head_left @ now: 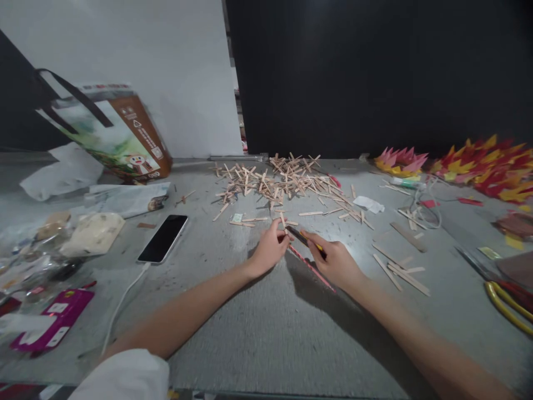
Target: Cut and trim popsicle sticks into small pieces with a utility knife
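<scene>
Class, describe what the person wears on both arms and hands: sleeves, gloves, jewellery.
Left hand and right hand are ungloved, with no ring, watch or bracelet visible. A white short sleeve tops the left arm; no sleeve shows on the right arm.

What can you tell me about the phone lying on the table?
The phone is a slim black slab with a dark, unlit glossy screen. It lies flat, face up and slanted on the grey table, left of the left hand and apart from it. A white cable runs from its near end toward the person.
</scene>
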`<state>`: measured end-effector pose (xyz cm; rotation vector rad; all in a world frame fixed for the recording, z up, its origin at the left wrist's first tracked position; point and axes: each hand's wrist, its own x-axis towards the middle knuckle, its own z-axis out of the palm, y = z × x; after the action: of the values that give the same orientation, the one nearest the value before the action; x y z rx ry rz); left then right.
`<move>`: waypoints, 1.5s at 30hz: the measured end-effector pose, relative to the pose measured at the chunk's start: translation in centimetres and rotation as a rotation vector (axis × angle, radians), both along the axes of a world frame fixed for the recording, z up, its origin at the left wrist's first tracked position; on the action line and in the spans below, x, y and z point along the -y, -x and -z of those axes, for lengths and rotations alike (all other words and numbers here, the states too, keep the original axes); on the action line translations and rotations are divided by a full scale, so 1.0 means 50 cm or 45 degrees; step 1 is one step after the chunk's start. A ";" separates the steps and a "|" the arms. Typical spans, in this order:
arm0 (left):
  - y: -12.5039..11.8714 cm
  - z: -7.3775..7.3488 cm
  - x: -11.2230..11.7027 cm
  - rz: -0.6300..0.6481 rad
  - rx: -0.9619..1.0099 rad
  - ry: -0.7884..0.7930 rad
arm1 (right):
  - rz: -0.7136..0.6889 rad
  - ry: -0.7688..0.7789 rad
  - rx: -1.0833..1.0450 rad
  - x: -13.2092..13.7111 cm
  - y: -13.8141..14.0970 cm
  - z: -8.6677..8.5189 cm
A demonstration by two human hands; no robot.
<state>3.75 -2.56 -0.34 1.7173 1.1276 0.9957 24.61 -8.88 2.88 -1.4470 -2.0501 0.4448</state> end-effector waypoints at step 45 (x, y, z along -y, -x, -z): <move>0.023 0.007 0.002 0.004 0.047 0.031 | -0.139 0.162 0.435 -0.040 0.045 -0.128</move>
<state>2.58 -2.63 -0.68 1.6742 1.1091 1.0038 22.36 -6.88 9.28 -1.5789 -2.4175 0.3994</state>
